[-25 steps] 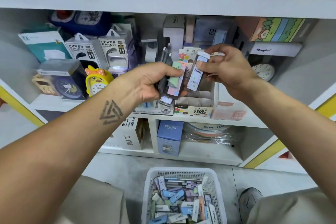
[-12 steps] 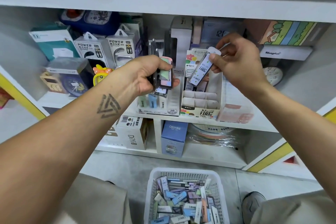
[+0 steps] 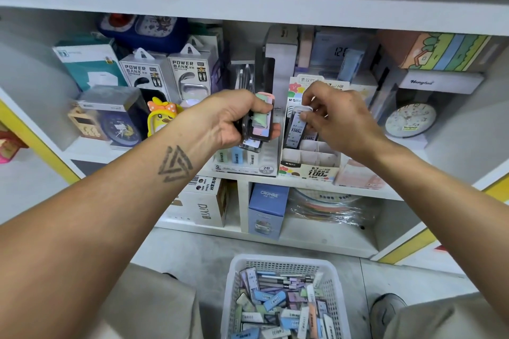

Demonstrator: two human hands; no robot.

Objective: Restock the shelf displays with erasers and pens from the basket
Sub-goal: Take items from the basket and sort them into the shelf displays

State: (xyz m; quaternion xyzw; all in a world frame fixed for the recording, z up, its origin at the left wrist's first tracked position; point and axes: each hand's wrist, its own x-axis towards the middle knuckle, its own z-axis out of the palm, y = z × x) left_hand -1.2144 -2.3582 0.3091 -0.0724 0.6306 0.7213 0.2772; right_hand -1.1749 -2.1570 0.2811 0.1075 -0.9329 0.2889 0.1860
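The slim pack (image 3: 296, 129) is held by the fingertips of the right hand (image 3: 338, 121), pinched at its upper end, and its lower end sits in a back slot of the cardboard display box (image 3: 308, 165) on the middle shelf (image 3: 358, 190). The front slots of this box show only their white dividers. The left hand (image 3: 228, 121) is just beside, its fingers curled tight around a bundle of pastel packs (image 3: 260, 121) in green, pink and dark colours, above the white tray marked 2B (image 3: 248, 162). The two hands are near but apart.

Behind the hands stand tall grey boxes and a digital clock box, which crowd the back of the shelf. To the left are two power bank boxes (image 3: 165, 74), a yellow duck clock (image 3: 162, 118) and a blue alarm clock. To the right is a round white clock (image 3: 410, 120). Under the shelf stand a blue box (image 3: 268, 209) and wrapped coloured rolls. On the floor, the white basket (image 3: 234, 283) holds many erasers and pens, between the person's knees.
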